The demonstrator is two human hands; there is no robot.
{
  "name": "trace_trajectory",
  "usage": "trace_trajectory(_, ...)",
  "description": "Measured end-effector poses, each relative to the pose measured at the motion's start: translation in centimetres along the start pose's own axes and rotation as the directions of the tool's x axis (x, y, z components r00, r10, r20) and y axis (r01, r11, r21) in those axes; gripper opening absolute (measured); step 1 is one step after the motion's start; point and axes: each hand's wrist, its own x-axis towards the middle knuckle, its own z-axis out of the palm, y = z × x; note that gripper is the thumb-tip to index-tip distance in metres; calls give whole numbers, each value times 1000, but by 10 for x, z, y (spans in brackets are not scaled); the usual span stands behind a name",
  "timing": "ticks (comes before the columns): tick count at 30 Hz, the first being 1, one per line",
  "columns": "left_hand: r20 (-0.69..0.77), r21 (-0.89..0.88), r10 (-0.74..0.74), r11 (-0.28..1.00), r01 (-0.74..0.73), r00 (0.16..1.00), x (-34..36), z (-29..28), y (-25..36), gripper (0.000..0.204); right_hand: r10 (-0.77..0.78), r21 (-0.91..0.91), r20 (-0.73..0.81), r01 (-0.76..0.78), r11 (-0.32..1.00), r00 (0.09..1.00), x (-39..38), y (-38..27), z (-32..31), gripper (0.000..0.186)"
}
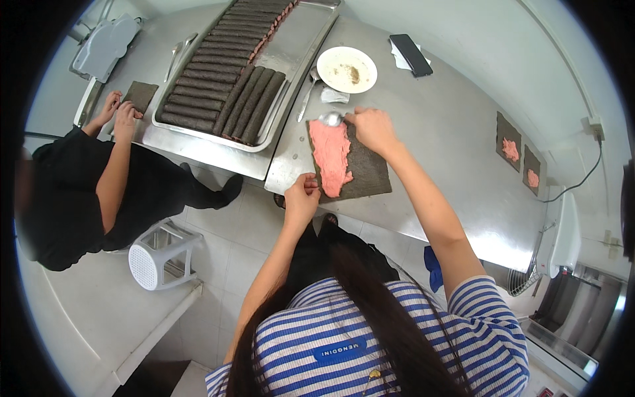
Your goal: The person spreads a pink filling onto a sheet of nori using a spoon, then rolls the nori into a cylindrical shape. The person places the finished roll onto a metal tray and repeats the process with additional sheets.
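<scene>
A dark seaweed sheet [372, 173] lies on the steel table in front of me. Pink paste [329, 155] covers its left part in a long uneven strip. My right hand [374, 130] is closed on a metal spoon [331, 118], whose bowl rests at the far end of the paste. At the sheet's near left edge, my left hand [302, 198] pinches the border with thumb and fingers. Beyond the spoon stand a small white crumpled wad [335, 96] and a white bowl [346, 54] with a little brownish liquid in it.
A metal tray [264, 147] full of dark seaweed rolls stands to the left. Another spoon [308, 94] lies beside it. Farther left, a co-worker's hands [124, 112] touch another seaweed sheet [140, 96]. A phone [411, 55] lies at the back; two paste-topped sheets [508, 135] sit far right.
</scene>
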Motion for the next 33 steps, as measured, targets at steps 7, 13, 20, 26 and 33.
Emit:
trace_trajectory(7,12,43,-12,999,12,1000,1,-3,8,27,86,106,31,-89,990,996,-56,2,-24,33)
trace_trajectory(13,8,77,11,997,-12,1000,2,-3,2,28,85,158,164,-111,981,983,-101,-34,-18,36)
trace_trajectory(20,21,144,14,989,-17,1000,-1,-8,9,23,54,95,133,-67,993,990,-130,-52,-10,39)
trace_trajectory(26,22,127,-7,992,4,1000,-1,-8,12,19,34,98,134,-47,994,990,-148,-55,-8,26)
trace_trajectory(33,18,124,-30,992,27,999,1,-7,10,19,-9,95,7,8,995,1000,-159,-36,-23,29)
